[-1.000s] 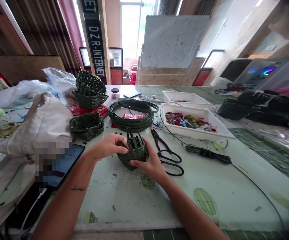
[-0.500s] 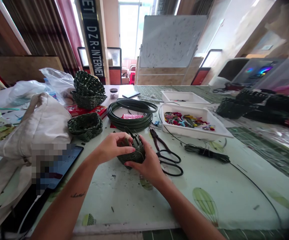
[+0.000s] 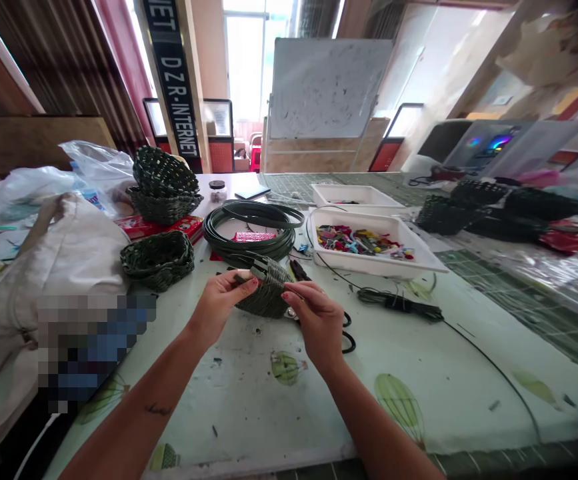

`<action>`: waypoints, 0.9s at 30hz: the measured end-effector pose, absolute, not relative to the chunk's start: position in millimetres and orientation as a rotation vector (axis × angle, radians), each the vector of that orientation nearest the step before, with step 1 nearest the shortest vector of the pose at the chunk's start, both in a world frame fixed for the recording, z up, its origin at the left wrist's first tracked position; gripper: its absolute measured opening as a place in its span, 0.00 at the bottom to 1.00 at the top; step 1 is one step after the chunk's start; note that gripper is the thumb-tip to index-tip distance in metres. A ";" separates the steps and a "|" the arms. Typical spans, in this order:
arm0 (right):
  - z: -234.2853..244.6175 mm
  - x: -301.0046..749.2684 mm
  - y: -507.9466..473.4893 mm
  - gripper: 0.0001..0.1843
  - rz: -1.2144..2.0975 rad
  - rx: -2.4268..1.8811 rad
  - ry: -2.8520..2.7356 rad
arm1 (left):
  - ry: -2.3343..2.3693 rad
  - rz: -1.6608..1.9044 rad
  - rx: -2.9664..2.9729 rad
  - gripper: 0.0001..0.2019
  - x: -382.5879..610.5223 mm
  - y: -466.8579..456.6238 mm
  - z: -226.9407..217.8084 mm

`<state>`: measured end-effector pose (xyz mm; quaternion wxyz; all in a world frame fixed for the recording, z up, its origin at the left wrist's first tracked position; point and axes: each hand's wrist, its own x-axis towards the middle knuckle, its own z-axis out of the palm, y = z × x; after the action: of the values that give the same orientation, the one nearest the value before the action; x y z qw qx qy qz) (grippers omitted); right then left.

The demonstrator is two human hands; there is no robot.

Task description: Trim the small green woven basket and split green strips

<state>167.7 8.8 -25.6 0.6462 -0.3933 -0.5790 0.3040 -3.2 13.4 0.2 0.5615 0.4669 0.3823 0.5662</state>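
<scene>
Left hand (image 3: 223, 299) and right hand (image 3: 319, 315) are both closed on a small, dark green basket woven from flat strips (image 3: 263, 297). It sits between them, tilted, over the near middle of the pale, balloon-printed tabletop (image 3: 249, 420); whether its base touches the surface is hard to tell. On the left, thumb and fingers pinch the basket near its upper edge, where loose strip ends stick out. On the right, the fingertips are pressed together at the basket's other side (whether on the wall itself or on a loose strip is too small to tell).

Just behind the basket lies a thick coil of flat, dark green strip (image 3: 213, 233), with a shiny red packet (image 3: 253, 237) inside the ring. Black-handled scissors (image 3: 353, 343) lie beside and partly behind the right hand. Farther right, a white rectangular plastic tray (image 3: 369, 263) holds a mix of coloured small pieces, and a tied bundle of thin dark cord (image 3: 401, 305) lies in front of it. To the left stands an oval, dark green woven basket (image 3: 157, 259), next to a slumped, cream cloth bag (image 3: 81, 250); behind it, two stacked dark green baskets (image 3: 165, 187) rest by a flat red box (image 3: 189, 228).
</scene>
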 end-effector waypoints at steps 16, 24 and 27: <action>-18.0 190.2 17.4 0.13 1.451 -0.879 -1.419 | 1.068 1.293 1.372 0.10 -5.8 11.8 2.9; -12.1 197.0 12.3 0.13 0.027 -0.859 -2.080 | 1.109 1.240 1.422 0.10 -3.0 9.0 3.6; -15.5 195.4 10.1 0.18 -0.290 -0.764 -2.050 | 1.104 1.227 1.414 0.11 -3.2 7.6 6.2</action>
<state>195.4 10.1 -15.5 0.4505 -0.3090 -0.8294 -0.1173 -3.2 7.6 6.2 0.4655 0.5759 0.4495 0.4995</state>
